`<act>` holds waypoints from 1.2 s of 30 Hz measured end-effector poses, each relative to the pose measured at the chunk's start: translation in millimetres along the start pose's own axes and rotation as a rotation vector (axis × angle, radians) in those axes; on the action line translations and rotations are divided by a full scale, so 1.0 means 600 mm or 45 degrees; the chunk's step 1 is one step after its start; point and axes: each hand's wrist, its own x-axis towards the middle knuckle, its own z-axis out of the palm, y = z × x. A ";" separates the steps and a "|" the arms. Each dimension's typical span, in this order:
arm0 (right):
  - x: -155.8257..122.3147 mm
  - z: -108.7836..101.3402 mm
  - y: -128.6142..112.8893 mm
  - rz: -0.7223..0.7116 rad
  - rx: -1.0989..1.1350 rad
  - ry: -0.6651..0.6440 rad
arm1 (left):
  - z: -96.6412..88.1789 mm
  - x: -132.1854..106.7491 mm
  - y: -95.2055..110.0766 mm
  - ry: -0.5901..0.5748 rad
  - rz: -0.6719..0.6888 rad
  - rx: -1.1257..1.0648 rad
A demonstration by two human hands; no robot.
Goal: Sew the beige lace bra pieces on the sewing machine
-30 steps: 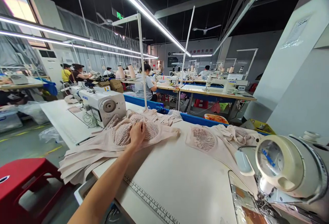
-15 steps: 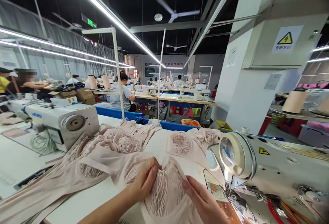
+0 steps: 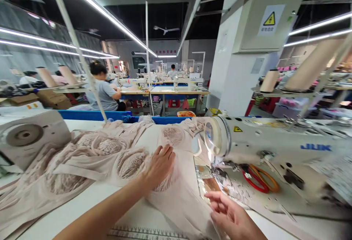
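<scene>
A beige lace garment (image 3: 176, 196) lies on the white table in front of the sewing machine (image 3: 275, 148). My left hand (image 3: 161, 164) rests flat on it, fingers together and stretched toward the machine head. My right hand (image 3: 231, 216) is at the bottom edge with its fingers curled at the garment's right border, just below the metal needle plate (image 3: 206, 183). To the left sits a pile of the same beige garments (image 3: 82, 159), with one more (image 3: 173, 135) farther back.
Orange-handled scissors (image 3: 258, 179) lie on the machine bed. A second machine's end (image 3: 27, 137) stands at the left. A blue bin edge (image 3: 93, 115) runs behind the table. A seated person in grey (image 3: 103, 89) works beyond it. Thread cones (image 3: 269, 80) stand at the right.
The view swung right toward the machine. My left hand took a garment from the pile, brought it over with my right hand, and now lies flat on it near the needle plate.
</scene>
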 end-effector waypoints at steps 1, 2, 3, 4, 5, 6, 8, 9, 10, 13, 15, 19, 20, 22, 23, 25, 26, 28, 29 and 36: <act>-0.003 0.000 -0.006 -0.064 0.011 0.038 | -0.011 0.014 0.024 0.024 0.048 -0.181; -0.005 0.000 -0.012 -0.113 0.010 0.054 | -0.021 0.027 0.048 0.010 0.107 -0.420; -0.006 -0.002 -0.016 -0.136 -0.015 0.047 | -0.028 0.037 0.070 -0.068 0.156 -0.683; -0.005 -0.007 -0.019 -0.143 -0.062 0.038 | -0.031 0.045 0.089 -0.201 0.179 -0.952; -0.004 -0.013 -0.020 -0.139 -0.126 0.039 | -0.031 0.052 0.104 -0.362 0.181 -1.202; -0.003 -0.021 -0.019 -0.131 -0.200 0.053 | -0.028 0.056 0.113 -0.529 0.155 -1.409; -0.001 -0.037 -0.012 -0.153 -0.394 0.148 | -0.012 0.058 0.119 -0.756 0.033 -1.640; -0.001 -0.044 -0.008 -0.205 -0.523 0.213 | -0.002 0.057 0.117 -0.781 -0.047 -1.635; -0.002 -0.048 -0.006 -0.294 -0.675 0.267 | 0.008 0.055 0.113 -0.757 -0.121 -1.554; -0.014 -0.049 -0.007 -0.683 -1.199 0.305 | 0.036 0.044 0.103 -0.527 -0.255 -1.074; -0.024 -0.043 -0.014 -0.890 -1.443 0.246 | 0.050 0.039 0.103 -0.383 -0.199 -0.781; -0.032 -0.037 -0.023 -1.013 -1.649 0.166 | 0.070 0.043 0.112 -0.206 0.069 -0.488; -0.030 -0.038 -0.023 -1.022 -1.684 0.161 | 0.072 0.046 0.113 -0.164 0.138 -0.454; -0.025 -0.041 -0.022 -1.037 -1.754 0.152 | 0.072 0.049 0.113 -0.090 0.279 -0.434; -0.023 -0.043 -0.021 -1.053 -1.784 0.156 | 0.070 0.049 0.112 -0.066 0.346 -0.451; -0.020 -0.046 -0.020 -1.072 -1.820 0.155 | 0.061 0.045 0.110 -0.054 0.434 -0.528; -0.020 -0.048 -0.021 -1.078 -1.832 0.156 | 0.053 0.041 0.109 -0.064 0.447 -0.571; -0.022 -0.051 -0.024 -1.072 -1.852 0.144 | 0.034 0.032 0.111 -0.134 0.434 -0.623; -0.023 -0.053 -0.026 -1.064 -1.859 0.128 | 0.023 0.027 0.113 -0.186 0.421 -0.631; -0.018 -0.067 -0.033 -1.141 -1.935 0.160 | -0.008 0.015 0.134 -0.423 0.359 -0.544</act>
